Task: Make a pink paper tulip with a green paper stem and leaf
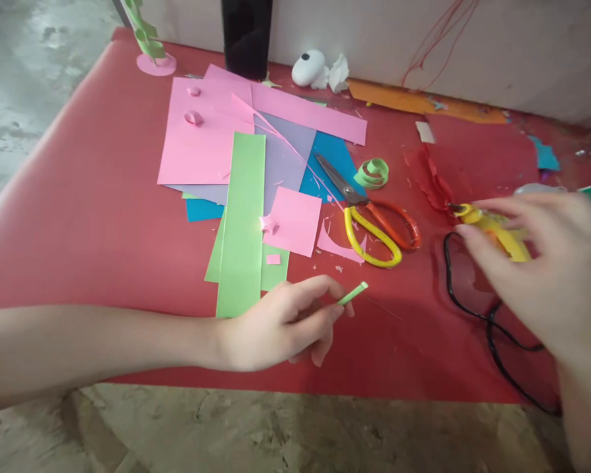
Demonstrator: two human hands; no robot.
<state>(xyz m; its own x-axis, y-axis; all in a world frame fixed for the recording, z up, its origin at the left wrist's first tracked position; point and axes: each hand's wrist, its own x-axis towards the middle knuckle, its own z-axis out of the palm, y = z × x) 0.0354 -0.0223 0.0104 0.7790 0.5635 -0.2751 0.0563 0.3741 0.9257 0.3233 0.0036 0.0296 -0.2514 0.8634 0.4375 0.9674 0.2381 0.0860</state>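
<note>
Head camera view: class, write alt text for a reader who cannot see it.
A person's left hand pinches a rolled green paper strip above a red table, while the right hand reaches a yellow corded tool. Scissors lie beside coloured paper sheets.

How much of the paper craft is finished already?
Done: a green paper coil lies by the scissors. In hand: the left hand pinches a rolled green strip; the right hand reaches the yellow glue gun. Left: long green strips lie unrolled.
</note>
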